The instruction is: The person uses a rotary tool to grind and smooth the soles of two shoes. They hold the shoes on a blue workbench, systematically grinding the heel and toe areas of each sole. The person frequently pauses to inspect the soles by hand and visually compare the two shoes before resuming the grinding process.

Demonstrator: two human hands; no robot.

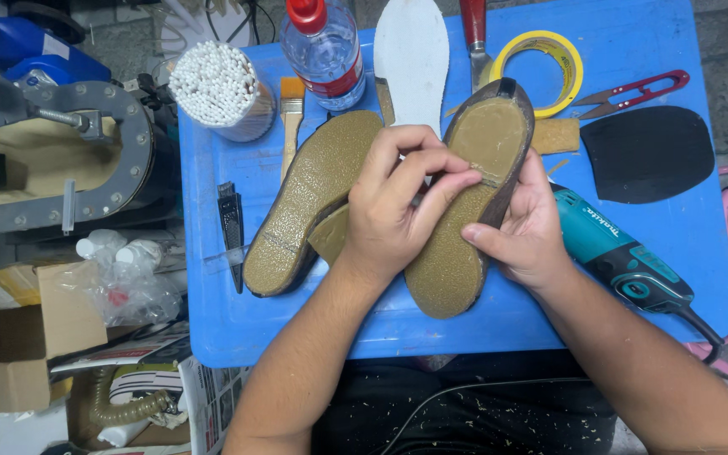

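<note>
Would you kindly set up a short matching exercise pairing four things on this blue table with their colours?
Things:
1. Tape roll
2. Snips
3. Power tool
4. Flat rubber piece

Colours:
A. Black
B. Teal
C. Yellow
D. Red handles

Pairs: 1-C, 2-D, 3-B, 4-A.

Both hands, left hand and right hand, hold the upturned shoe sole.
</note>
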